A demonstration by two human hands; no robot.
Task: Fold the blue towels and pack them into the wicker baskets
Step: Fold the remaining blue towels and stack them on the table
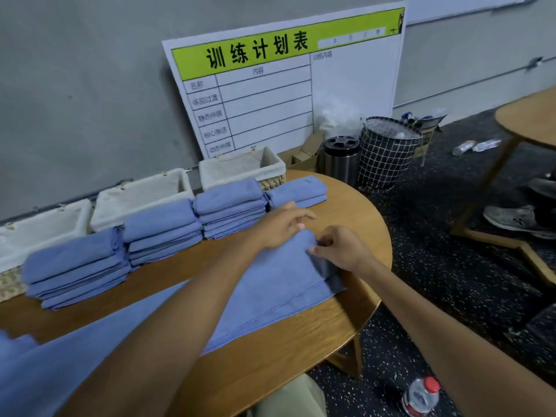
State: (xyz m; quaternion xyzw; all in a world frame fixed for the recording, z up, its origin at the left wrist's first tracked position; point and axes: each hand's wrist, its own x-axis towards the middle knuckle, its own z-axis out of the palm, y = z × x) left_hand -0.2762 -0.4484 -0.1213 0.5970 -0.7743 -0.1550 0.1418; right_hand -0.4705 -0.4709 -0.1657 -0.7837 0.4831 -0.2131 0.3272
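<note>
Four stacks of folded towels (162, 227) sit on the table (355, 212) while the three baskets (141, 197) behind look unfilled (packing remains), and both hands, left hand (279, 225) and right hand (340, 248), pinch the far edge of the spread towel (270, 284) mid-fold.
</note>
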